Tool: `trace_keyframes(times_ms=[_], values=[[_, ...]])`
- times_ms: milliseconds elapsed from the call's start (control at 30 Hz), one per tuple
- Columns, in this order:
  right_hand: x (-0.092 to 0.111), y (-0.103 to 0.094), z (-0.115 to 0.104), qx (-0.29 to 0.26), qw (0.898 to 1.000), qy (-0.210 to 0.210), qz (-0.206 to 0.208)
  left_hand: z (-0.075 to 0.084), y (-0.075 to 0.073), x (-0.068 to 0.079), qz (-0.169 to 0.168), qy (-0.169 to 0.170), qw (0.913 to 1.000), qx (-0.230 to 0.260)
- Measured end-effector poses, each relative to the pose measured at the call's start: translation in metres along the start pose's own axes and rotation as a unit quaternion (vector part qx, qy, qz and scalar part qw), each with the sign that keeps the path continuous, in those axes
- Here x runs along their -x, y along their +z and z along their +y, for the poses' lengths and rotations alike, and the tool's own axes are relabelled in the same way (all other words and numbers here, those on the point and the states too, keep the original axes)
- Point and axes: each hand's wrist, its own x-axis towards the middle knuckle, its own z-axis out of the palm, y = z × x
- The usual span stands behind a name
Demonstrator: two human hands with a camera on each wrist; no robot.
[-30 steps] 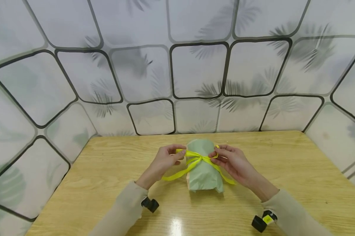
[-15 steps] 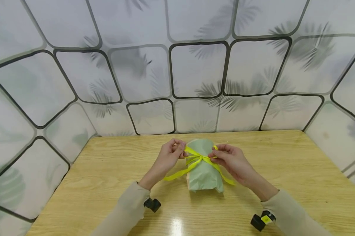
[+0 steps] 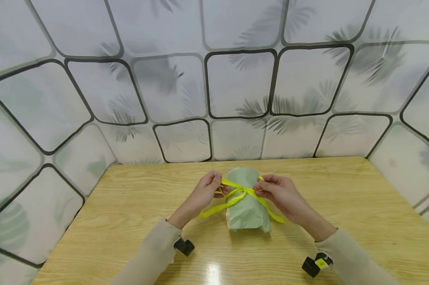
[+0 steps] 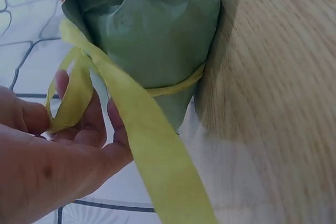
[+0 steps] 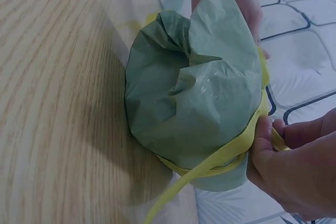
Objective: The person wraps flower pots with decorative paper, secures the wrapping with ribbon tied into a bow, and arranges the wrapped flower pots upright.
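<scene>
A bundle wrapped in pale green paper (image 3: pixel 248 215) lies on the table, with a yellow ribbon (image 3: pixel 232 201) tied round its middle. My left hand (image 3: pixel 204 194) is at the bundle's left side, pinching a loop of the ribbon between thumb and finger; that loop shows in the left wrist view, where a loose ribbon tail (image 4: pixel 157 166) hangs past the hand. On the other side my right hand (image 3: pixel 282 196) pinches another part of the ribbon close to the knot, as the right wrist view also shows. Folded, crumpled paper (image 5: pixel 210 87) forms the bundle's near end.
The bundle stands on a light wooden table (image 3: pixel 129 206). Behind and at both sides rises a pale curtain-like wall (image 3: pixel 239 87) with dark outlined squares and leaf prints. Small black wrist cameras (image 3: pixel 184 247) sit at both cuffs.
My left hand shifts slightly upward and its fingers change their hold on the ribbon, with a loop now drawn out to the left. The right hand stays almost still.
</scene>
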Motion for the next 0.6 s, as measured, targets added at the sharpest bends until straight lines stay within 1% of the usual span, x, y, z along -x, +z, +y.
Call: trace_keyframes(times_ms=[100,167,200,267,300,367,433,467,500,533,600], values=[[0.0,0.0,-0.001,0.003,1.0,0.005,-0.001,0.001,-0.005,0.0,0.023,-0.021,0.9978,0.058],[0.0,0.0,-0.001,0.005,1.0,0.007,-0.002,0.002,-0.008,0.0,0.041,-0.033,0.993,0.105],[0.001,-0.001,-0.001,0.004,1.0,0.008,-0.001,0.003,-0.01,0.0,0.045,-0.035,0.9909,0.122],[0.001,-0.001,-0.001,0.003,1.0,0.008,0.0,0.004,-0.013,0.0,0.045,-0.034,0.9897,0.132],[0.001,0.0,-0.001,0.003,1.0,0.008,0.0,0.004,-0.015,0.0,0.042,-0.033,0.9903,0.128],[0.0,0.0,-0.001,0.004,1.0,0.008,0.0,0.004,-0.018,0.0,0.038,-0.027,0.9944,0.095],[0.001,0.001,-0.001,0.005,1.0,0.008,-0.001,0.004,-0.021,0.002,0.035,-0.014,0.9989,0.029],[0.001,0.001,-0.001,0.006,1.0,0.008,-0.001,0.005,-0.022,0.002,0.033,-0.007,0.9994,-0.01],[0.001,0.001,-0.001,0.006,1.0,0.009,-0.001,0.006,-0.023,0.003,0.03,0.001,0.9981,-0.054],[0.001,0.001,-0.001,0.006,1.0,0.008,0.0,0.006,-0.024,0.003,0.03,0.013,0.9944,-0.1],[0.001,0.001,-0.001,0.006,1.0,0.008,0.001,0.008,-0.025,0.004,0.025,0.039,0.9837,-0.173]])
